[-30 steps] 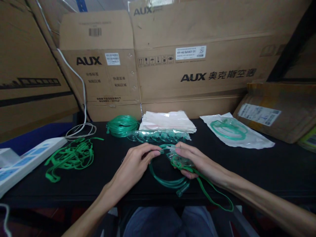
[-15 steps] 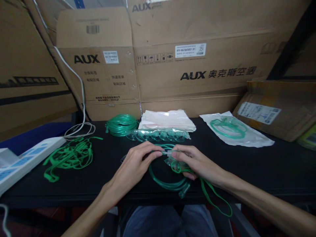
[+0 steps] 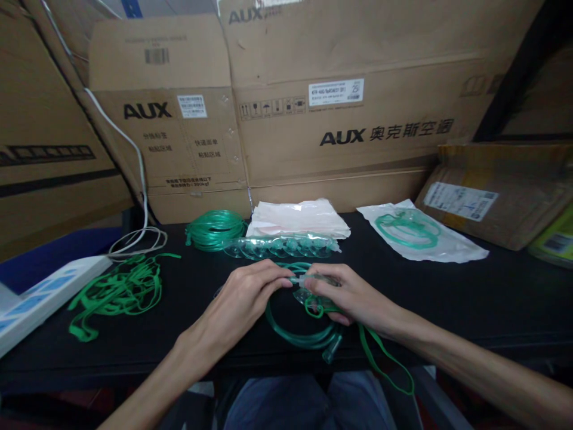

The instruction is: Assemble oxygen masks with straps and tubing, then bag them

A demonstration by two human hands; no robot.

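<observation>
My left hand (image 3: 255, 289) pinches one end of a coiled green tube (image 3: 298, 339) between thumb and fingertips. Opposite it, my right hand (image 3: 342, 292) is closed around a clear green oxygen mask (image 3: 305, 297), partly hidden by the fingers. The mask's whitish connector (image 3: 301, 280) sticks out toward the left hand and meets the tube end; how far they are joined I cannot tell. A green elastic strap (image 3: 388, 365) hangs from the mask below the right hand, over the table's front edge. The tube's loose end lies under the hands.
Behind the hands are a row of stacked clear masks (image 3: 282, 246), a green tubing coil (image 3: 215, 230) and white pouches (image 3: 298, 219). Green straps (image 3: 123, 289) lie left beside a power strip (image 3: 56, 295). A pouch with tubing (image 3: 447, 246) and a carton (image 3: 496, 197) stand right.
The view has shifted slightly, so the scene sits a little further left. Both hands keep their grips on tube and mask, with the connector still between them.
</observation>
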